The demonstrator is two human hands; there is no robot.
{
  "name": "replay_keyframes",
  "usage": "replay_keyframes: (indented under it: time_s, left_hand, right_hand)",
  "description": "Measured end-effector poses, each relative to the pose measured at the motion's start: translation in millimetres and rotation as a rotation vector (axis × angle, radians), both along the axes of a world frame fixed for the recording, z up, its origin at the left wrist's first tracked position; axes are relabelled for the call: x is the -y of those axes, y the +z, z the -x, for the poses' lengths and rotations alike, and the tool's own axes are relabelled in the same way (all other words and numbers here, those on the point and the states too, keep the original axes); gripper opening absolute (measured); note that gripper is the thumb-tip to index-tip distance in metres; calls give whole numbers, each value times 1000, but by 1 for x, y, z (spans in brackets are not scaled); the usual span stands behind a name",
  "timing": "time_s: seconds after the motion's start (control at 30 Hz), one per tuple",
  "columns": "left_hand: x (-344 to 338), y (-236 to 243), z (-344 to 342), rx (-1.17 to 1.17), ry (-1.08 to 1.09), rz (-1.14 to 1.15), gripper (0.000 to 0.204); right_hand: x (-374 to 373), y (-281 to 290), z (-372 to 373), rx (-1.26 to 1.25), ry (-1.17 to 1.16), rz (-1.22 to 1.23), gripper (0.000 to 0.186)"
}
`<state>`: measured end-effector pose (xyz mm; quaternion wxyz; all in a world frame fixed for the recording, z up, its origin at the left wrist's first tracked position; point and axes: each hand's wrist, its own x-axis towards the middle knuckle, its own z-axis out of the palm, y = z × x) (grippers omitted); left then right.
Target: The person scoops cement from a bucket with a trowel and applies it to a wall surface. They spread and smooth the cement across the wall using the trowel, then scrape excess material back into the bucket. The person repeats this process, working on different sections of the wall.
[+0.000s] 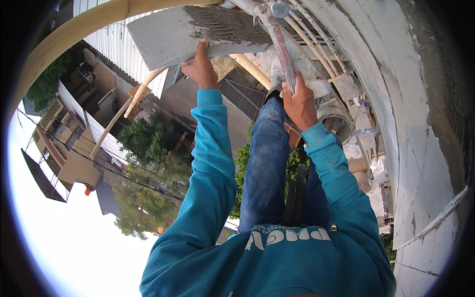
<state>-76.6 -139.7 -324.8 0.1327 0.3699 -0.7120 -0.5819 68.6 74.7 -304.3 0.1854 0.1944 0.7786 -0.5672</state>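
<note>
My left hand (200,69) grips the near edge of a flat grey tile (161,37), thumb on its upper face and fingers mostly hidden underneath. Wet, ridged mortar (230,22) covers the tile's right part, while its left part is bare. My right hand (300,101) is closed around the lower handle of a hammer (283,52) with worn red and grey paint. The hammer stands with its metal head (278,10) at the far end, close to the tile's right edge.
Bamboo poles (141,91) frame the scaffold, one curving across the upper left. A mortar-smeared wall (396,99) runs down the right. Near my legs lie planks and a round bucket (337,123). Far below on the left are roofs, houses, wires and trees (153,136).
</note>
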Motion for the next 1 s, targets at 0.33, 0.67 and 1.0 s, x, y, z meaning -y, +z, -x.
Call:
replay_keyframes:
  time_s: [0.33, 0.67, 1.0]
  left_hand:
    - [-33, -2, -77, 28, 47, 16, 34]
    - [-65, -3, -113, 62, 95, -23, 45]
    - [-78, 3, -125, 115, 124, -57, 42]
  right_hand:
    - [36, 5, 65, -216, -185, 27, 25]
    - [34, -111, 23, 79, 326, -189, 29]
    - [28, -15, 93, -318, -126, 75, 21]
